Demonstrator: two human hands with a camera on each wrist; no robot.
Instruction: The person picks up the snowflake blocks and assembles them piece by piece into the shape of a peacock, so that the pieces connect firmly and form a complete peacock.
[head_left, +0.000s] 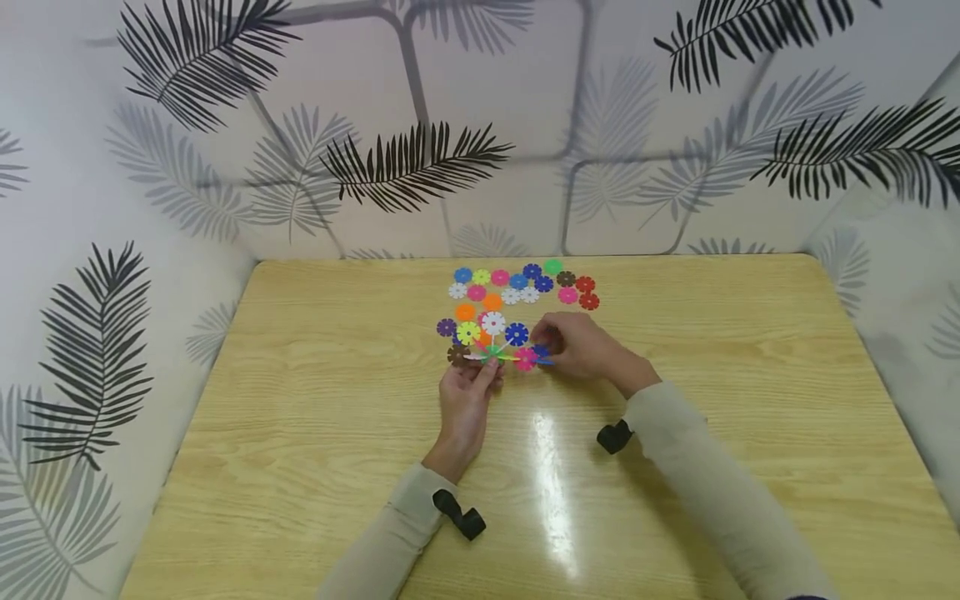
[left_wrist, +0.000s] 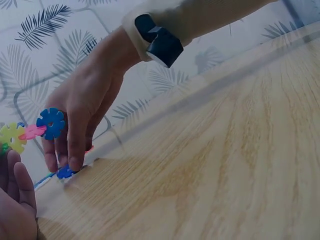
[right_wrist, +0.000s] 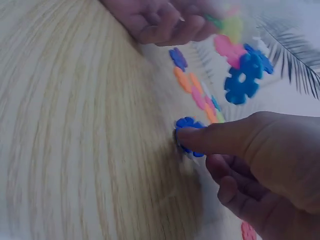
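Note:
My left hand holds up a build of notched plastic discs by its green centre disc. Yellow, white, dark blue and pink discs fan out from that centre. At the build's right end is a blue disc, slotted onto a pink disc. Just right of the build, my right hand reaches down to the table. Its thumb and fingers pinch a loose dark blue disc at the tabletop. Part of that disc is hidden by the thumb.
Behind the hands, loose discs in several colours lie on the wooden table, including red, orange and purple ones. A leaf-patterned wall stands at the table's back edge. Black straps sit on both wrists.

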